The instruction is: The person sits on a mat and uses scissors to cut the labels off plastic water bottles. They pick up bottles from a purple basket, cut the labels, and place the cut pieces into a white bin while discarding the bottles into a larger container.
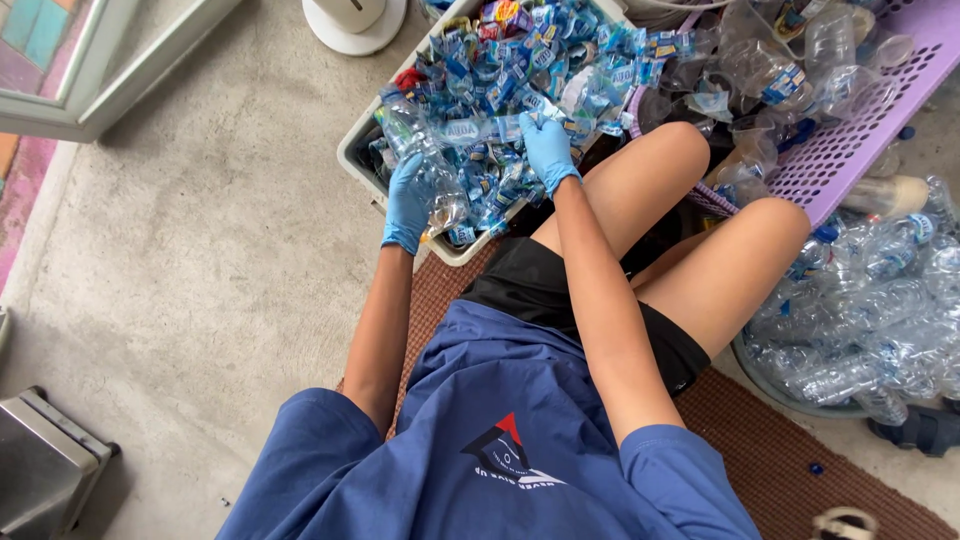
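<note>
I sit on a brown mat with both hands in blue gloves. My left hand grips a clear crumpled plastic bottle over a white bin. My right hand pinches the blue label strip that stretches from the bottle toward it. The bin is heaped with several torn blue labels.
A purple perforated basket of clear bottles stands at the upper right. A round tub of stripped bottles sits by my right knee. A white fan base is at top, a metal box at bottom left, a door frame upper left.
</note>
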